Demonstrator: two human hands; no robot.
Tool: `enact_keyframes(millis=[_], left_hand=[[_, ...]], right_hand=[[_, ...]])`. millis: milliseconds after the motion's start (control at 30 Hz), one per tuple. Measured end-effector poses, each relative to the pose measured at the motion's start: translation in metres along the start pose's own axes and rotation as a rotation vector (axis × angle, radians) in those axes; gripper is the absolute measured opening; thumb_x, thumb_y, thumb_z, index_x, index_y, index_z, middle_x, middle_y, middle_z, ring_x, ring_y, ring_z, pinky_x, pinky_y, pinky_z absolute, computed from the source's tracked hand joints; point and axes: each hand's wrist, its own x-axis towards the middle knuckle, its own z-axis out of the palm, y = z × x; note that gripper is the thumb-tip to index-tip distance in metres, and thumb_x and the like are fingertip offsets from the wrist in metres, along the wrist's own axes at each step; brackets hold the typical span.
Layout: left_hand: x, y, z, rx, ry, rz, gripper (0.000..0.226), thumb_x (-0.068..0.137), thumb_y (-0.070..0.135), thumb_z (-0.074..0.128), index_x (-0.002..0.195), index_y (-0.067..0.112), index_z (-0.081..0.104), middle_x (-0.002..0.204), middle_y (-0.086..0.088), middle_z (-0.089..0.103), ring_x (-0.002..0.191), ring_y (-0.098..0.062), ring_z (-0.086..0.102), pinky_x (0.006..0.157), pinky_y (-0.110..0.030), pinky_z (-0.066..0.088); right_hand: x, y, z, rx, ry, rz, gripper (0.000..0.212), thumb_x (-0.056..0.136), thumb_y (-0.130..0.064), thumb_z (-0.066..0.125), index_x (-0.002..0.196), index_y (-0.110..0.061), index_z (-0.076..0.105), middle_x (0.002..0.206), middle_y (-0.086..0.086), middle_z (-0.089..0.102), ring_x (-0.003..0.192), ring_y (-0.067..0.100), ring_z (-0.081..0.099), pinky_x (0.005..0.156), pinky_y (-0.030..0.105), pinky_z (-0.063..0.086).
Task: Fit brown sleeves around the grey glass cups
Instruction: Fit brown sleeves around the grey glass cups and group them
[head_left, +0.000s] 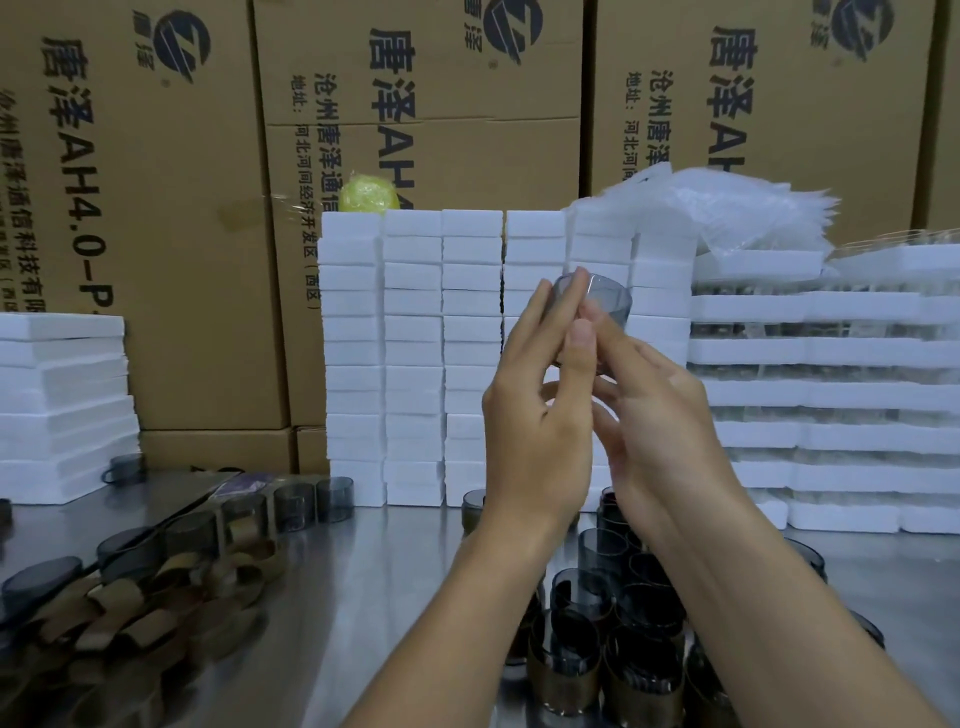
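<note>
Both my hands are raised at chest height over the steel table (395, 561). Between them is a grey glass cup (605, 299), tilted with its rim toward the white boxes. My left hand (535, 415) presses flat fingers along the cup's left side. My right hand (654, 415) grips its lower right part with thumb and fingers. A thin brownish band shows between my palms below the cup; what it is I cannot tell. A heap of brown sleeves (140, 613) lies at the lower left. Sleeved cups (608, 639) stand grouped below my forearms.
Bare grey cups (296, 506) line up on the table at the left. White foam boxes (415, 353) are stacked behind my hands, with more stacks at the left (62, 405) and right (831, 395). Plastic bags (727, 208) lie on top. Printed cartons (156, 208) form the back wall.
</note>
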Motion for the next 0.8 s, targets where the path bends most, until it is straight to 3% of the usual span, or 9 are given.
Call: enact_keyframes(millis=[133,233,300,367,433,633,800], left_hand=[[0.005,0.003,-0.007,-0.07,0.004,-0.033,0.036,0.114,0.032,0.055,0.147,0.047,0.057,0.155,0.018,0.06,0.142,-0.002,0.056,0.117,-0.03,0.049],[0.013,0.002,-0.017,-0.058,-0.053,-0.093,0.055,0.107,0.03,0.069,0.158,0.041,0.05,0.136,0.031,0.069,0.13,0.004,0.064,0.106,-0.021,0.054],[0.017,0.001,-0.029,-0.013,-0.08,-0.134,0.072,0.099,0.027,0.081,0.163,0.032,0.047,0.144,0.021,0.067,0.135,0.005,0.059,0.109,-0.022,0.053],[0.021,-0.001,-0.039,0.116,-0.098,-0.094,0.071,0.091,0.023,0.089,0.155,0.028,0.058,0.142,0.017,0.07,0.136,0.002,0.059,0.115,-0.034,0.052],[0.023,-0.004,-0.046,0.223,-0.103,-0.035,0.066,0.085,0.025,0.093,0.145,0.032,0.066,0.134,0.022,0.072,0.134,0.0,0.061,0.115,-0.039,0.051],[0.025,-0.012,-0.052,0.267,-0.149,0.017,0.064,0.081,0.031,0.095,0.138,0.039,0.067,0.132,0.025,0.071,0.131,-0.004,0.063,0.108,-0.037,0.053],[0.028,-0.029,-0.07,0.398,-0.13,-0.147,0.057,0.077,0.046,0.097,0.128,0.039,0.071,0.123,0.024,0.069,0.114,0.01,0.065,0.09,-0.013,0.051]], right_hand=[[0.004,-0.003,-0.007,-0.106,-0.099,-0.057,0.032,0.099,-0.038,0.077,0.121,-0.014,0.081,0.117,0.006,0.082,0.115,0.021,0.077,0.106,0.039,0.059],[0.007,-0.01,-0.015,-0.274,-0.213,-0.137,0.024,0.103,-0.032,0.073,0.126,-0.033,0.078,0.125,-0.011,0.08,0.124,0.005,0.071,0.113,0.038,0.048],[0.01,-0.014,-0.022,-0.428,-0.265,-0.237,0.04,0.101,-0.018,0.076,0.132,-0.043,0.073,0.13,-0.025,0.075,0.13,-0.004,0.064,0.112,0.035,0.046],[0.014,-0.016,-0.028,-0.594,-0.28,-0.333,0.058,0.095,-0.007,0.079,0.141,-0.04,0.067,0.135,-0.028,0.071,0.135,-0.005,0.059,0.114,0.036,0.047],[0.016,-0.015,-0.031,-0.677,-0.297,-0.394,0.063,0.091,-0.001,0.08,0.139,-0.039,0.066,0.132,-0.031,0.07,0.133,-0.007,0.059,0.111,0.03,0.047],[0.022,-0.014,-0.037,-0.77,-0.317,-0.419,0.063,0.095,0.001,0.076,0.136,-0.045,0.062,0.13,-0.035,0.069,0.131,-0.011,0.058,0.103,0.02,0.046],[0.028,-0.011,-0.05,-0.921,-0.32,-0.276,0.064,0.099,-0.016,0.076,0.151,-0.046,0.055,0.14,-0.025,0.064,0.132,-0.006,0.057,0.106,0.024,0.048]])
